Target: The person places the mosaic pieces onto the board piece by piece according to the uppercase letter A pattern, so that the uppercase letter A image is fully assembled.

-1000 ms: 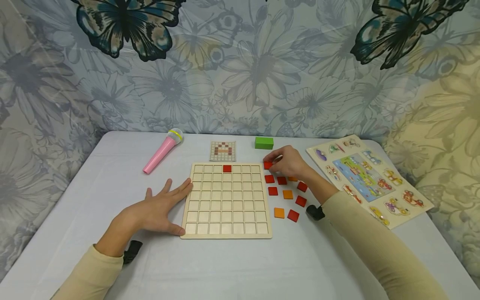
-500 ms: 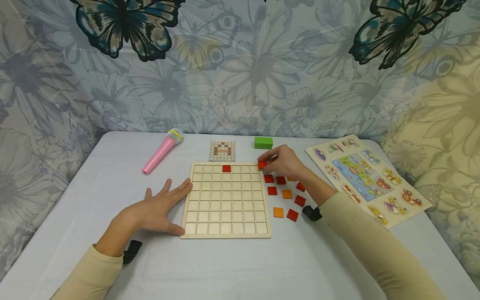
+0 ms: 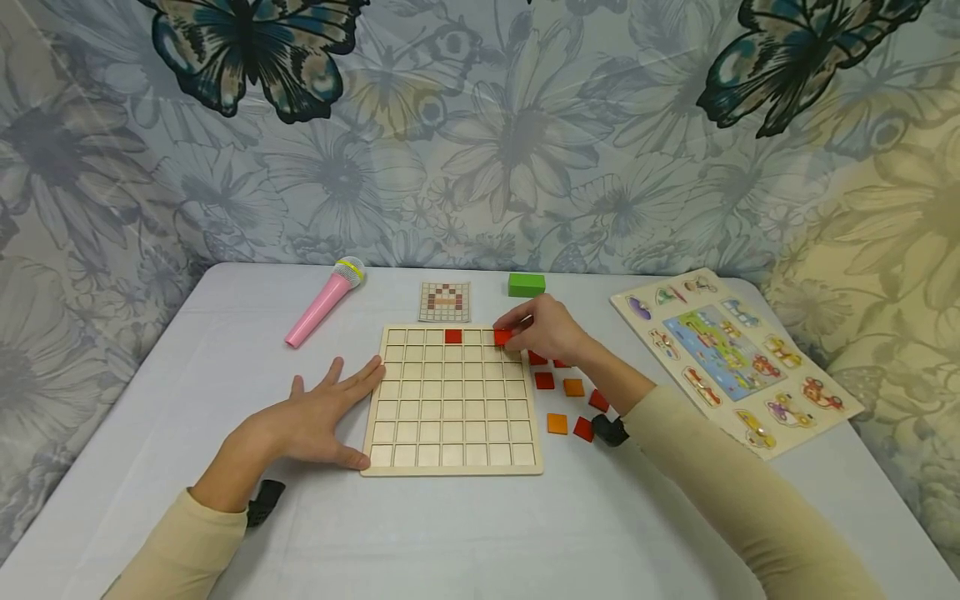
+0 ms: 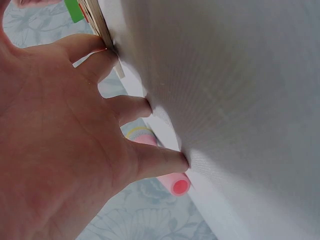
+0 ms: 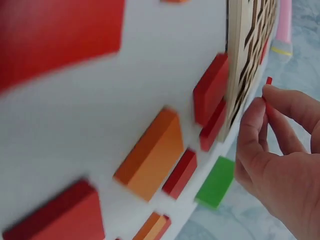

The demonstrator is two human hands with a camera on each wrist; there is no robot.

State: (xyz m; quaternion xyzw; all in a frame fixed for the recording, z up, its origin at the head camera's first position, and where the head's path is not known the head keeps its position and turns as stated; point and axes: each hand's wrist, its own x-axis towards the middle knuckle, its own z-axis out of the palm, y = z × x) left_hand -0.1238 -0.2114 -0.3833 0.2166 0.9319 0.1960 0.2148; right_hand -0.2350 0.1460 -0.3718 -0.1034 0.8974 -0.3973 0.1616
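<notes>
A wooden grid board (image 3: 453, 402) lies flat in the middle of the table, one red tile (image 3: 453, 337) seated in its top row. My right hand (image 3: 551, 332) pinches another red tile (image 3: 502, 337) between thumb and fingertips, over the top row towards the board's right corner. In the right wrist view that pinched tile (image 5: 269, 80) shows only as a thin edge. Spread wide, my left hand (image 3: 311, 418) rests with its fingertips and thumb at the board's left edge; in the left wrist view some of its fingers (image 4: 159, 159) touch the tablecloth.
Loose red tiles (image 3: 544, 381) and orange tiles (image 3: 557, 424) lie right of the board. Behind it are a small pattern card (image 3: 445, 302) and a green block (image 3: 527, 286). A pink toy microphone (image 3: 324, 304) lies at the left back, a picture puzzle board (image 3: 738, 358) at the right.
My right hand has moved left, carrying the red tile from beside the board's upper right corner to over its top row. My left hand has stayed in place.
</notes>
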